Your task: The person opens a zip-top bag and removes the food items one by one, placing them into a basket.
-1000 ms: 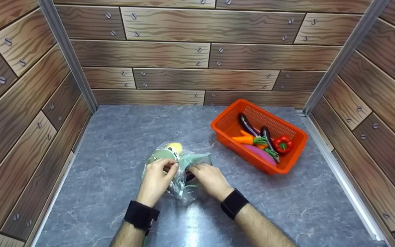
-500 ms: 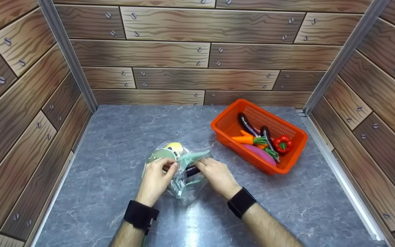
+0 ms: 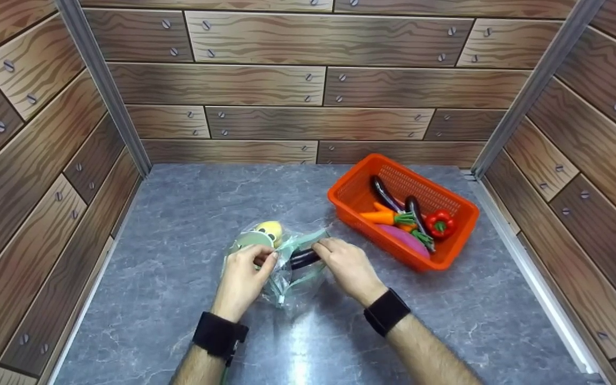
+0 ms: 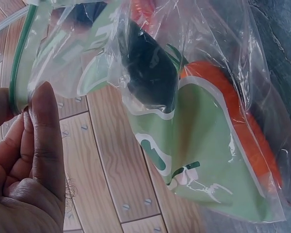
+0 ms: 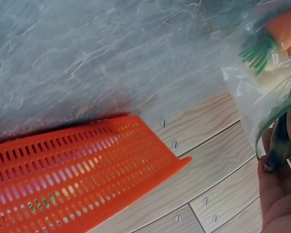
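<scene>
My left hand (image 3: 246, 270) pinches the green zip edge of a clear plastic zip bag (image 4: 203, 141) with green print. The bag's mouth gapes toward the right. An eggplant (image 3: 302, 260), dark and glossy, sticks partly out of that mouth. My right hand (image 3: 348, 266) grips its outer end; in the right wrist view the eggplant's tip (image 5: 276, 150) shows between the fingers beside the bag's green rim. Inside the bag lies an orange carrot (image 4: 254, 138) with a green top. A yellow rounded thing (image 3: 270, 229) shows at the bag's far end.
An orange perforated basket (image 3: 359, 235) stands to the right of the hands. It holds two eggplants (image 3: 385, 193), carrots (image 3: 380, 217), a red bell pepper (image 3: 440, 223) and a purple-pink vegetable (image 3: 407, 239). Wood-patterned walls (image 3: 265, 85) enclose the grey marbled table (image 3: 179, 214).
My right hand has moved out of the bag's mouth to the right, drawing the eggplant partly out with it. The left hand has stayed in place on the bag's edge.
</scene>
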`<action>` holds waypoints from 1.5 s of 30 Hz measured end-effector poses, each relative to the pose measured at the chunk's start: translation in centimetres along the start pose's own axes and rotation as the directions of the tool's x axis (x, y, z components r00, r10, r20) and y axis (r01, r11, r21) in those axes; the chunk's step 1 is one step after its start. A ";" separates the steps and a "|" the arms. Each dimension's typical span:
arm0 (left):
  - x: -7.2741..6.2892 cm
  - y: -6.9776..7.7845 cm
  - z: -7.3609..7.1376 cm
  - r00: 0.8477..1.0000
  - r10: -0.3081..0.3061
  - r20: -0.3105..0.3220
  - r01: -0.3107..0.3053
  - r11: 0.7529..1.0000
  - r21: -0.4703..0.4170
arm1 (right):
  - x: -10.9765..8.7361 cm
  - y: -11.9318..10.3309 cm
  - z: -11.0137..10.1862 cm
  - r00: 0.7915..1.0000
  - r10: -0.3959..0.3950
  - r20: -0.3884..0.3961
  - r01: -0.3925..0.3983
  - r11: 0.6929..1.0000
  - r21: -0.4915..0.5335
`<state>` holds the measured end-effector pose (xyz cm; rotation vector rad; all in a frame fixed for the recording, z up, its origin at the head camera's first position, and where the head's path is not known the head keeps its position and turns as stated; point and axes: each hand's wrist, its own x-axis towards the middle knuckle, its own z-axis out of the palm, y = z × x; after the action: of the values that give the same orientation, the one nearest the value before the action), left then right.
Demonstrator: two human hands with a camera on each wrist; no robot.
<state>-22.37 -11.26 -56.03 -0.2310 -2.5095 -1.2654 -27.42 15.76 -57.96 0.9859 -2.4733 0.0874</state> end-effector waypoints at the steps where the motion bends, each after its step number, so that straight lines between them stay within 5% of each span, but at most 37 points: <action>1: 0.0 0.1 0.0 1.000 0.002 -0.001 -0.002 1.000 0.001 | -0.1 0.2 -0.1 1.000 -0.003 -0.009 0.003 1.000 -0.002; 13: 0.0 0.2 -0.1 1.000 0.011 -0.003 -0.011 1.000 -0.024 | -0.8 2.4 -1.0 0.990 -0.013 -0.138 0.011 1.000 -0.019; 45: 0.3 0.2 -0.9 1.000 -0.005 0.005 0.005 0.999 -0.042 | -1.9 7.9 -5.1 0.972 0.130 -0.196 -0.129 0.991 0.018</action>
<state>-22.41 -11.83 -55.27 -0.2381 -2.4905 -1.3221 -29.43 24.00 -53.45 0.7761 -2.3528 0.2227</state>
